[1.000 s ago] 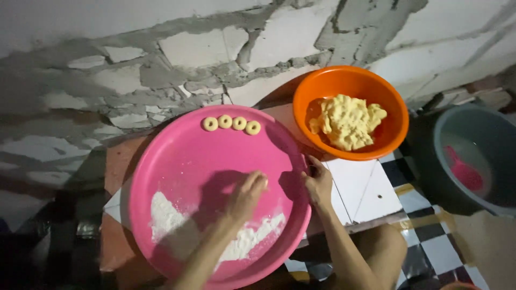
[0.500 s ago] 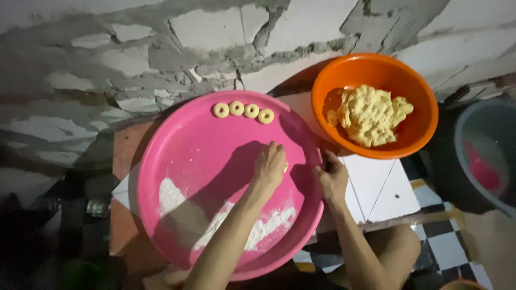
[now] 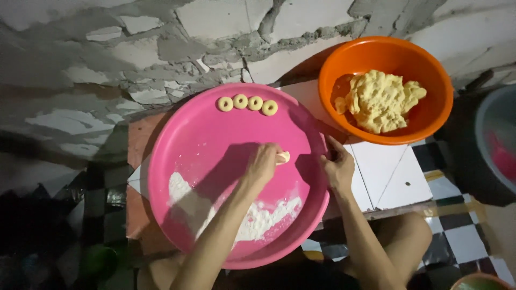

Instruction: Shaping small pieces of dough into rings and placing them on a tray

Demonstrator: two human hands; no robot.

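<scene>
Left hand (image 3: 263, 164), frame centre: grasps small pale dough piece (image 3: 282, 157) over round pink plastic basin (image 3: 177, 139). Right hand (image 3: 337, 167) grips the basin's right rim (keep steady); best shape the piece evenly, matching four dough rings (image 3: 247, 103) at upper centre.

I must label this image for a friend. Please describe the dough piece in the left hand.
Find the large pink basin. Near its middle, the left hand pinches a small pale dough piece. Unlike the four dough rings at the far rim, it is not ring-shaped.

A makeshift home cooking spot: rough cracked block wall (image 3: 161, 48), checkered floor tiles (image 3: 457, 236), plastic basins of dough (image 3: 379, 102) and flour (image 3: 258, 217).
</scene>
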